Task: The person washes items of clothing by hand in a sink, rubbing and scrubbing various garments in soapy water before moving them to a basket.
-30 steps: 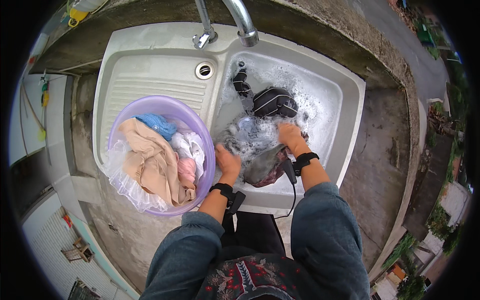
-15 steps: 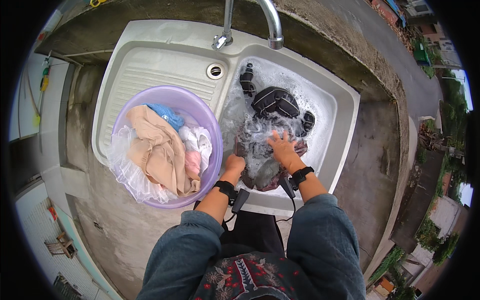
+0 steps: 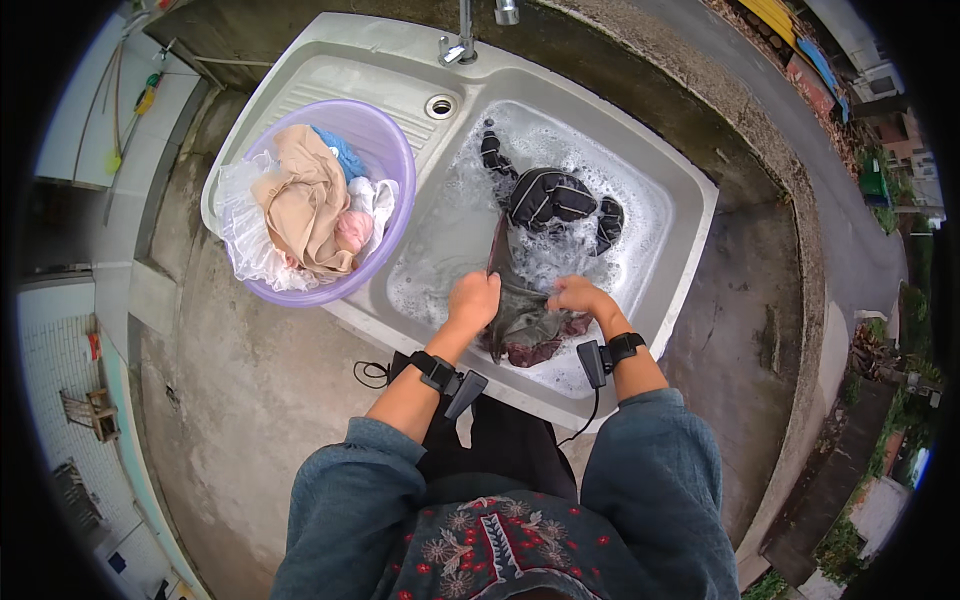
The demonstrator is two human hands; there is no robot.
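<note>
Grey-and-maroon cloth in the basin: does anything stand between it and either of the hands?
Nothing visible does. The left hand and right hand both grip the grey-and-maroon cloth; the black item with pale piping lies beyond them, not between.

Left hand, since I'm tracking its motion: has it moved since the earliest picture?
Yes, rightward: the left hand is now farther from the sink bowl's left wall.

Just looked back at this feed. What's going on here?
A person's left hand and right hand both grip a wet grey-and-maroon cloth in the sudsy sink basin. A black piped item lies just beyond, partly in the water. Left of the basin, a purple tub holds beige, white, pink and blue fabrics.
</note>
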